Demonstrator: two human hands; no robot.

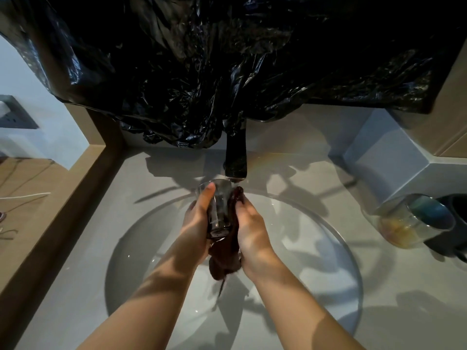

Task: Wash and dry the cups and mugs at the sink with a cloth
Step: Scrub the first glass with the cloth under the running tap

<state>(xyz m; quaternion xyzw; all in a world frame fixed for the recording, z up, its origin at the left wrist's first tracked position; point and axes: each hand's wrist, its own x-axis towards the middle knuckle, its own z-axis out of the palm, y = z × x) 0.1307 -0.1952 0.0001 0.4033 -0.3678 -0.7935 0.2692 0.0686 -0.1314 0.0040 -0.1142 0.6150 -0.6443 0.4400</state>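
A clear drinking glass (219, 205) lies tilted over the round white sink (316, 248), its mouth just under the dark faucet (236, 157). My left hand (198, 218) grips the glass from the left, thumb along its upper side. My right hand (249, 223) presses a dark brown cloth (226, 253) against the right side of the glass; the wet cloth hangs down between my wrists. Whether water runs from the faucet is hard to tell.
On the counter at the right lies an iridescent glass cup (414, 221) on its side, with a dark mug (454, 223) behind it. A black plastic sheet (227, 59) covers the wall above the faucet. A grey box ledge (394, 157) stands at back right.
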